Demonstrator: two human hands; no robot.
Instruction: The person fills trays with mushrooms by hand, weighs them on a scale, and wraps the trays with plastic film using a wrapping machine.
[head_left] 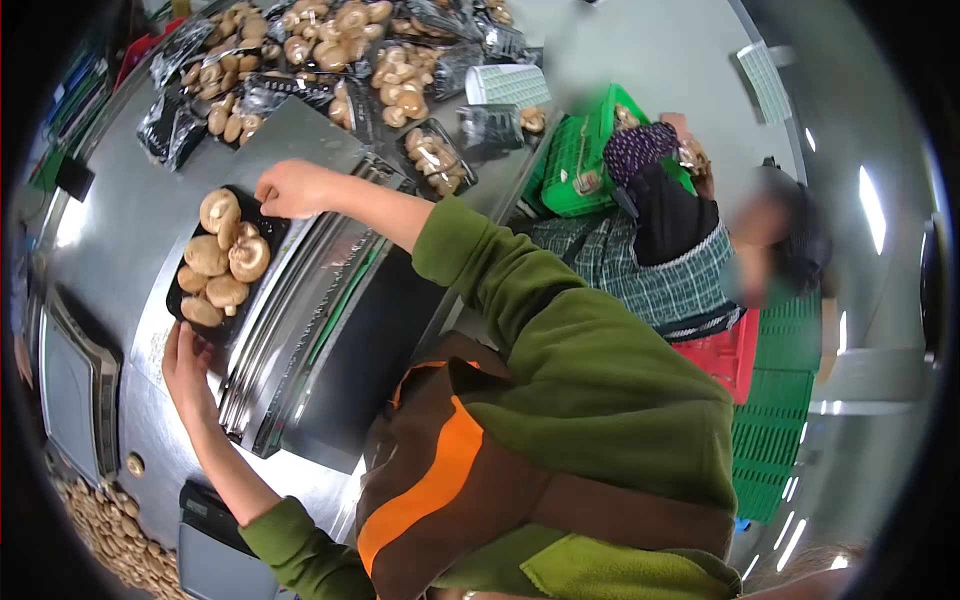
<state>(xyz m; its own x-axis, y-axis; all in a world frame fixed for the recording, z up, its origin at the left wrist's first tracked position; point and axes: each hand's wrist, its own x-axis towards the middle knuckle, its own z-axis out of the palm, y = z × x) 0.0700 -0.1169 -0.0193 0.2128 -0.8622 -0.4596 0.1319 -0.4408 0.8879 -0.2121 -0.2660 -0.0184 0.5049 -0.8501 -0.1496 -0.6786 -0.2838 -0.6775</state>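
A black tray (268, 230) of brown mushrooms (207, 255) lies on the metal table, beside a wrapping machine (315, 290) with long metal rollers. At the tray's upper end is my right hand (290, 188), fingers curled into a pinch near the corner; what they hold, if anything, is too small to tell. My left hand (187, 362) is at the tray's lower end, its fingertips closed against the edge.
Wrapped mushroom trays (400, 80) pile up at the top. Scales stand at the left (75, 390) and bottom (215, 555), near loose mushrooms (120, 530). A co-worker (670, 230) is beside a green basket (575, 165) at the right.
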